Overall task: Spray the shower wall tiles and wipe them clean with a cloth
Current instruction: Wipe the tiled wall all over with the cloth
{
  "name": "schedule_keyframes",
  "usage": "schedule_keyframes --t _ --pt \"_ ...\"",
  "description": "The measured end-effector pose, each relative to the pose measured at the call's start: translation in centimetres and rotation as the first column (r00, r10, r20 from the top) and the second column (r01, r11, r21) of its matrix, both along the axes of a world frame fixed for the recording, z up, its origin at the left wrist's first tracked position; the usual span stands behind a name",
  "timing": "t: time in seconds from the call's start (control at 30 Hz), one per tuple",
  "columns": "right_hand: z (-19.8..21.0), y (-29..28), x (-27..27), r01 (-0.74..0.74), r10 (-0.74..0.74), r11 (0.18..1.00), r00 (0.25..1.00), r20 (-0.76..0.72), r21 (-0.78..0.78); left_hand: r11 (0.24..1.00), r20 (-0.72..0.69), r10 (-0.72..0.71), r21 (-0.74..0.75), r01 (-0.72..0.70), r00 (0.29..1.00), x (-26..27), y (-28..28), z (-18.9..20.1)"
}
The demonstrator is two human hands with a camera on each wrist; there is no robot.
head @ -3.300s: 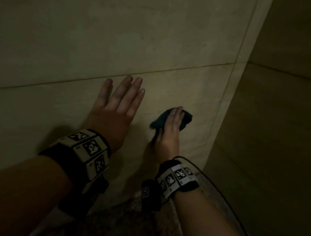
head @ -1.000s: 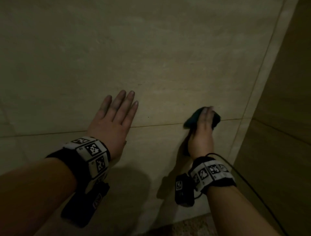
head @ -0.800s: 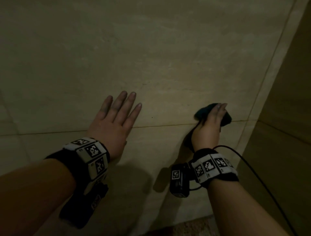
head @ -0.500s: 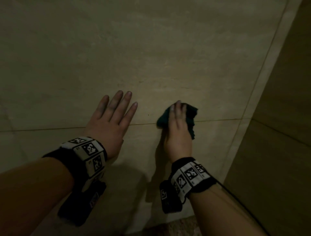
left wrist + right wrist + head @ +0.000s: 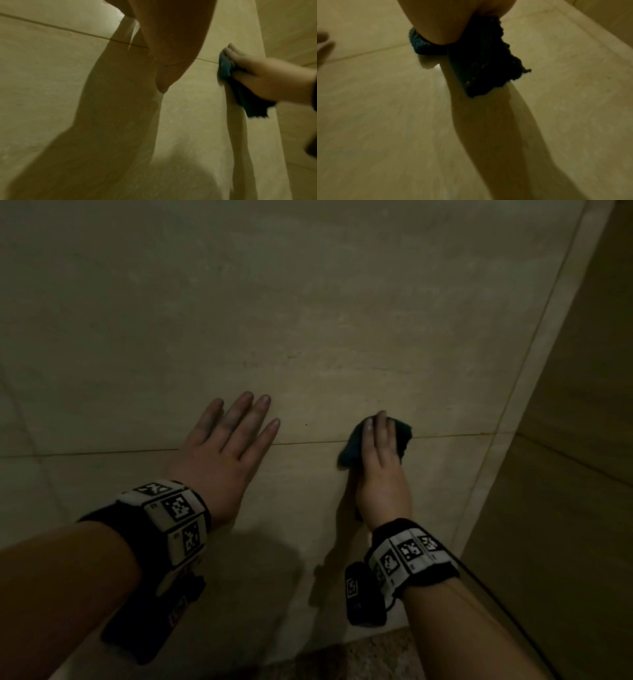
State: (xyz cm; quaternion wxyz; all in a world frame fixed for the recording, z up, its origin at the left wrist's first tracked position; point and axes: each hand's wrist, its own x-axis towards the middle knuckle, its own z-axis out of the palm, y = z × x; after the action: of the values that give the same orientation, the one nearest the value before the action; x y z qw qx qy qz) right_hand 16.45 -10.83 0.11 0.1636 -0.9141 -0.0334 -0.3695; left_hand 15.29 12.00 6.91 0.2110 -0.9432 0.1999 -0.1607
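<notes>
Across the whole view spreads the beige shower wall (image 5: 308, 302), big tiles, dimly lit, with one thin horizontal grout line (image 5: 308, 441) running straight through the action. Off to the right a second wall (image 5: 582, 440) meets it at the corner, darker, with its own grout line. Down at the bottom edge, a strip of speckled floor (image 5: 370, 655) shows between the forearms.

Now the left hand (image 5: 222, 453): flat on the tile, fingers straight and spread wide, holding nothing, lying across the grout line. Its shadow falls broad and dark on the wall below the wrist. A marker-covered wristband (image 5: 171, 518) wraps that arm, black camera unit hanging beneath.

Over to the right hand (image 5: 380, 470), pressing a dark teal cloth (image 5: 351, 446) against the wall right on the grout line, well clear of the corner. Fingers lie over the bunched fabric, which bulges out on both sides of them; from the right wrist camera a frayed tail of the cloth (image 5: 488, 67) hangs loose under the palm. The thumb is hidden. Nothing but bare tile between the two hands. Another wristband (image 5: 407, 556) there, with a black cable (image 5: 486, 587) trailing away toward the lower right.
</notes>
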Motion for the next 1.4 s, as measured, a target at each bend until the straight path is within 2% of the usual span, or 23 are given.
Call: schedule_keyframes --t 0.03,0.1,0.17,0.2,0.3,0.4,0.5,0.6,0.67,0.73,0.83,0.93,1.03,1.23,1.3,1.4 --pt "0.4 -0.4 0.2 0.028 -0.029 0.998 0.999 0.022 0.058 1.000 -0.003 -0.026 0.013 0.026 1.000 0.3 0.0 -0.2" --pt "0.6 -1.2 0.8 0.067 -0.079 0.985 0.995 0.069 0.161 0.983 0.050 -0.185 0.025 0.184 0.981 0.9 0.2 -0.7" --pt "-0.1 -2.1 0.8 0.079 -0.098 0.978 0.991 0.087 0.194 0.953 0.094 -0.302 0.058 0.297 0.949 1.0 -0.2 -1.3" --pt "-0.7 -2.5 0.8 0.077 -0.100 0.974 0.990 0.095 0.215 0.945 0.147 -0.324 0.089 0.313 0.935 1.1 -0.8 -1.8" --pt "-4.2 -3.7 0.1 0.120 -0.138 0.945 0.990 0.038 0.304 0.952 0.102 -0.306 0.032 0.305 0.946 2.0 -2.4 -4.6" --pt "-7.6 -4.7 -0.8 0.224 -0.223 0.950 0.974 -0.027 0.220 0.898 0.137 -0.434 0.142 0.416 0.890 3.0 -2.6 -7.1" --pt "-10.8 -5.7 -1.0 0.368 -0.363 0.911 0.930 -0.064 0.188 0.867 0.184 -0.498 0.147 0.477 0.848 3.9 -2.9 -9.6" --pt "-13.4 -6.5 -0.6 0.441 -0.440 0.838 0.894 -0.079 0.320 0.900 0.110 -0.431 0.128 0.417 0.896 3.6 -4.4 -11.6" --pt "-14.9 -6.9 -0.1 0.434 -0.433 0.799 0.896 -0.101 0.417 0.931 0.111 -0.359 0.110 0.347 0.927 4.1 -5.1 -13.2" --pt "-15.7 -7.1 0.1 0.430 -0.434 0.788 0.896 -0.097 0.442 0.929 0.085 -0.369 0.064 0.364 0.926 4.3 -6.2 -13.8" --pt "-16.7 -7.5 0.0 0.434 -0.440 0.774 0.892 -0.102 0.461 0.925 0.038 -0.372 0.102 0.367 0.927 4.0 -8.1 -14.8" --pt "-18.1 -8.4 -0.3 0.471 -0.445 0.716 0.877 -0.184 0.515 0.935 0.017 -0.346 0.084 0.344 0.938 4.0 -9.1 -16.1" --pt "-19.1 -10.0 -0.4 0.509 -0.397 0.621 0.860 -0.320 0.596 0.931 -0.005 -0.351 0.102 0.349 0.937 4.0 -9.2 -16.0" --pt "-20.6 -10.8 0.2 0.588 -0.364 0.555 0.807 -0.465 0.588 0.923 0.012 -0.371 0.115 0.367 0.929 4.2 -9.2 -16.3" --pt "-21.4 -11.0 0.4 0.643 -0.377 0.543 0.762 -0.527 0.540 0.926 0.018 -0.371 0.088 0.368 0.928 4.5 -9.2 -16.5" --pt "-21.9 -10.9 0.8 0.696 -0.380 0.533 0.706 -0.598 0.482 0.909 0.055 -0.404 0.136 0.394 0.913 4.8 -8.9 -17.0"
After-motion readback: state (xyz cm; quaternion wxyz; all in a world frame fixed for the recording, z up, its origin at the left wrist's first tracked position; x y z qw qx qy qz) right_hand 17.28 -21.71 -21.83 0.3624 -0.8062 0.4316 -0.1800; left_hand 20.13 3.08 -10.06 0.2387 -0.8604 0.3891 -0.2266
